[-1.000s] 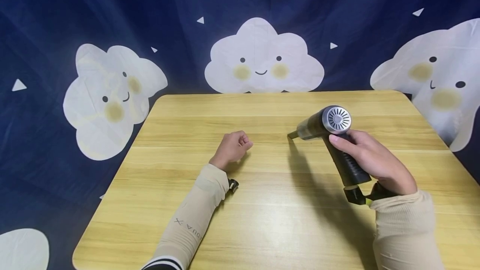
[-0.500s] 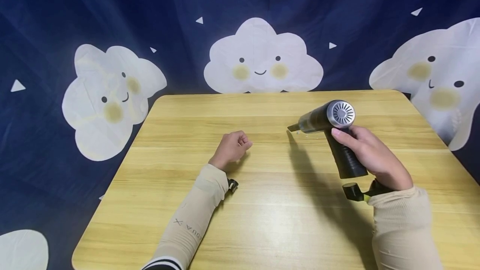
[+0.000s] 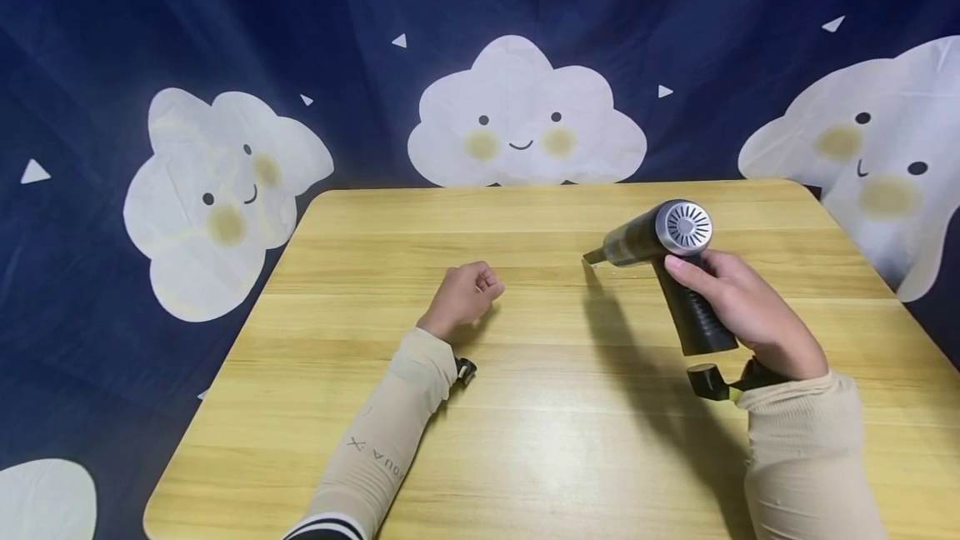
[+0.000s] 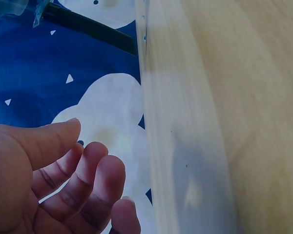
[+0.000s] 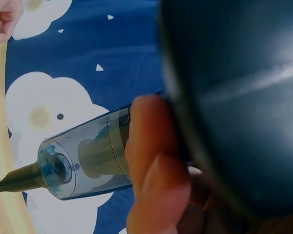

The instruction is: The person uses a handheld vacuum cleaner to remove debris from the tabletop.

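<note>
My right hand [image 3: 757, 315] grips the black handle of a handheld vacuum cleaner [image 3: 636, 237], which has a silver vent at its rear. Its narrow nozzle [image 3: 595, 257] points left and down, with the tip close to the tabletop. In the right wrist view, the clear dust cup [image 5: 90, 158] holds bluish scraps [image 5: 50, 163] around its inlet. A few tiny specks [image 3: 615, 275] lie on the wood just under the cup. My left hand [image 3: 461, 298] rests near the table's middle, fingers loosely curled around nothing; the left wrist view shows its fingers [image 4: 90, 170] bare.
A light wooden table [image 3: 480, 440] with rounded corners spreads beneath both arms. Behind it hangs a dark blue curtain [image 3: 360, 7] printed with white clouds and triangles. A small black wrist camera [image 3: 705, 382] sits just below the vacuum's handle.
The vacuum cleaner has risen slightly toward the table's far side, then its nozzle has slid a little right. Specks once hidden beneath it now show. My left hand stays still.
</note>
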{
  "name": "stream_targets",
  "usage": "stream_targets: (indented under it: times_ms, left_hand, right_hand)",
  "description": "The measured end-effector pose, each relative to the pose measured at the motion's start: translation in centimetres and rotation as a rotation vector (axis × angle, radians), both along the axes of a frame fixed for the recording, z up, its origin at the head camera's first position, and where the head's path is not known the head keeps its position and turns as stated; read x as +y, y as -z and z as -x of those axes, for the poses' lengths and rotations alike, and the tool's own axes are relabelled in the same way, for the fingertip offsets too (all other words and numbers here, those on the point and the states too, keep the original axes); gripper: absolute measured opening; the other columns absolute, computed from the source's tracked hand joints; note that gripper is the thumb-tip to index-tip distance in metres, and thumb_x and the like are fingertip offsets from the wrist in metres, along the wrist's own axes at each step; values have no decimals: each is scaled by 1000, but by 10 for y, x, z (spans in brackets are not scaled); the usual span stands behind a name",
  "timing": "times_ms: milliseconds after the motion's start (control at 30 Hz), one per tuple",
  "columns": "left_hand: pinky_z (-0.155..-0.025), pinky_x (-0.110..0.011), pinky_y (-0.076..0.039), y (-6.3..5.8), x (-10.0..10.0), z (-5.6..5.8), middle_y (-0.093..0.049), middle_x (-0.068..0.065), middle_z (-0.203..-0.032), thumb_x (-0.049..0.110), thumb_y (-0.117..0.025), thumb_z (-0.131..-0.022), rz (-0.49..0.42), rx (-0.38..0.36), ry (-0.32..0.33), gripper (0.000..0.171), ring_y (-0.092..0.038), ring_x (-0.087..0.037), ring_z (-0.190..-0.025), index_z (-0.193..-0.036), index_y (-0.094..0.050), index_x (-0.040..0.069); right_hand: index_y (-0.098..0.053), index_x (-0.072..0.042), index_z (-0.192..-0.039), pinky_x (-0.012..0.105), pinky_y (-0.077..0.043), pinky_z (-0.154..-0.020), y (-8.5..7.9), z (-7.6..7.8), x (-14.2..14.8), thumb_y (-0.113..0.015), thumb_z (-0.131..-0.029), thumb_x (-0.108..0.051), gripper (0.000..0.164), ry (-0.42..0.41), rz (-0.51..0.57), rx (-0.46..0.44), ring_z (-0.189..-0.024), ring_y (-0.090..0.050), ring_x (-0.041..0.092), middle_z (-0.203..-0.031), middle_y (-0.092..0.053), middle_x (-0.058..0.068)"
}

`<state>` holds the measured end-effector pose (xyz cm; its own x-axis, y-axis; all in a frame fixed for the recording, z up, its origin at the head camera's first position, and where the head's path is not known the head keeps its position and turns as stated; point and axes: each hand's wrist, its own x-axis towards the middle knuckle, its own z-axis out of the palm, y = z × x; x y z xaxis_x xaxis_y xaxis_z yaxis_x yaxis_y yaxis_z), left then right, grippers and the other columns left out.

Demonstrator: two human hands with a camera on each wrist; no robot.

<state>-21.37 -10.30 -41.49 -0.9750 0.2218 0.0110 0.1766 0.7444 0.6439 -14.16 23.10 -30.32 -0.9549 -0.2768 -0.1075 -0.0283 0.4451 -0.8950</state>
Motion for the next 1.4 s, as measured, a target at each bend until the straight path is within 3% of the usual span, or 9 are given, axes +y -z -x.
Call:
stream_targets:
  times_ms: [733, 1400]
  left_hand:
    - [-65, -32, -48, 2, -2, 0, -62, -1, -77, 24, -64, -92, 7, -4, 2, 15, -56, -17, -70, -82, -60, 13]
    - [-57, -27, -43, 0, 3, -1, -59, 0, -70, 21, -63, -92, 162, 89, 3, 18, -52, -15, -62, -78, -56, 13]
  right_hand:
    - [-46, 4, -109, 40, -53, -52, -2, -1, -4, -41, -101, -43, 48, -10, -22, -20, -58, -59, 23, -76, -55, 12]
    - [-45, 3, -109, 39, -53, -52, -3, -2, -2, -41, -101, -42, 45, -13, -22, -14, -58, -58, 22, -74, -55, 9]
